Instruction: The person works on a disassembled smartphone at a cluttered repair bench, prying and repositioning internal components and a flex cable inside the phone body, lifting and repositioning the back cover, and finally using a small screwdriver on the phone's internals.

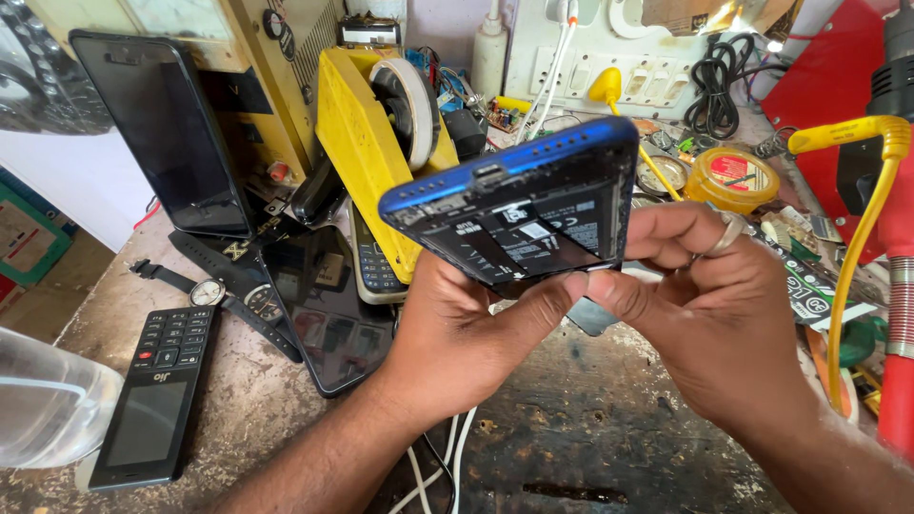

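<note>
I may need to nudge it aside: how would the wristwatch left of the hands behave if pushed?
The wristwatch would probably slide, not roll, since it lies flat. Its strap looks floppy and may trail or catch on the keypad phone beside it. It seems light.

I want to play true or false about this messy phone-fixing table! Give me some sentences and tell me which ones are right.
1. Both hands hold the blue phone. True: the left hand grips it from below and the right hand holds its near edge.
2. The blue phone still has its back cover on. False: the back is off and its dark insides show.
3. A black keypad phone lies flat on the bench to the left. True.
4. The tape dispenser is green. False: it is yellow.
5. The right hand wears a ring. True.
6. The wristwatch is on the left wrist. False: it lies on the bench beside the keypad phone.
</note>
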`<state>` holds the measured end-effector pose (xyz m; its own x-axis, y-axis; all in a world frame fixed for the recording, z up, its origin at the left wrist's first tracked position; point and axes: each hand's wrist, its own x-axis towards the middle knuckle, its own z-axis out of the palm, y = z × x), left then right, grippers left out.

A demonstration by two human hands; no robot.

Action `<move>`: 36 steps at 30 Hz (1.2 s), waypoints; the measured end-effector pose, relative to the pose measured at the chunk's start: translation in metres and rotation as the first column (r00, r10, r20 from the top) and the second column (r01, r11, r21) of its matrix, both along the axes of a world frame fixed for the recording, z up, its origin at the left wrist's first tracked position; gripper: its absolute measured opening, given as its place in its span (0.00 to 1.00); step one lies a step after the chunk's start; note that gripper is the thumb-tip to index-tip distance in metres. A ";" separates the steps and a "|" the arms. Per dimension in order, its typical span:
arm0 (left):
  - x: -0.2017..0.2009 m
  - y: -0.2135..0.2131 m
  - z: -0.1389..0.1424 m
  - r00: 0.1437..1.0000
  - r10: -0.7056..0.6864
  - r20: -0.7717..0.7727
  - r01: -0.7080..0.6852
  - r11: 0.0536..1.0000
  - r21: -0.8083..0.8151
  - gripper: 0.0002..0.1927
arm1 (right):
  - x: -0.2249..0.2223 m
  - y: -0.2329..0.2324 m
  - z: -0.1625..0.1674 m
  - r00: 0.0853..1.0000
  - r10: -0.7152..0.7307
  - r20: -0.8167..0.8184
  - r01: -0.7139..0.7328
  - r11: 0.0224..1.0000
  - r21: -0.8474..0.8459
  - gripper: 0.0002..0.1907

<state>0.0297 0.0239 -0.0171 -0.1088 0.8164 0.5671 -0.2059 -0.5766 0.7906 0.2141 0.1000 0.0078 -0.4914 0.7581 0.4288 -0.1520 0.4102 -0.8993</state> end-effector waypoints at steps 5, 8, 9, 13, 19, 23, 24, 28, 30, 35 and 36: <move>-0.001 -0.002 0.000 1.000 0.021 -0.012 -0.021 0.999 0.026 0.11 | 0.003 -0.002 0.002 0.999 0.012 0.039 -0.014 0.999 0.050 0.17; -0.002 -0.003 0.001 0.998 0.046 -0.035 -0.043 0.997 0.070 0.10 | 0.007 -0.002 0.003 0.995 -0.018 0.094 0.013 0.999 0.051 0.16; -0.002 -0.003 0.002 0.997 0.055 -0.051 -0.051 0.996 0.069 0.10 | 0.007 -0.001 0.003 0.993 -0.030 0.113 0.024 0.998 0.057 0.15; -0.002 -0.006 0.006 0.989 0.085 -0.117 -0.074 0.993 0.094 0.10 | 0.008 -0.001 0.002 0.990 -0.044 0.131 0.032 0.996 0.089 0.12; -0.001 -0.008 0.010 0.992 -0.005 -0.129 0.008 1.000 0.019 0.11 | 0.004 -0.001 0.002 0.999 -0.018 0.048 0.016 0.999 0.044 0.09; -0.005 -0.009 0.008 0.971 0.096 -0.217 -0.072 0.991 0.114 0.11 | 0.003 -0.003 0.006 0.996 -0.038 0.083 0.036 0.999 0.031 0.10; -0.007 -0.009 0.008 0.975 0.065 -0.210 -0.044 0.994 0.104 0.13 | 0.002 -0.003 0.006 0.994 -0.057 0.095 0.054 0.998 0.028 0.10; -0.006 -0.008 0.006 0.979 0.061 -0.196 -0.032 0.989 0.147 0.13 | 0.002 -0.003 0.006 0.996 -0.053 0.075 0.051 0.998 0.028 0.11; -0.005 -0.008 0.007 0.973 0.102 -0.208 -0.066 0.983 0.171 0.12 | 0.003 -0.002 0.005 0.999 -0.022 0.046 0.020 0.999 0.042 0.11; -0.004 -0.007 0.013 0.982 0.048 -0.181 -0.052 0.999 -0.014 0.10 | 0.004 -0.001 0.004 1.000 -0.007 0.004 0.007 1.000 0.002 0.09; -0.005 -0.007 0.014 0.971 0.091 -0.220 -0.079 0.995 0.062 0.10 | 0.004 -0.001 0.005 1.000 0.002 -0.006 -0.002 1.000 0.002 0.09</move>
<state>0.0245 0.0171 -0.0032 -0.0429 0.7784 0.6263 0.0229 -0.6259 0.7795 0.2179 0.0987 0.0126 -0.4902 0.7565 0.4330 -0.1581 0.4114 -0.8977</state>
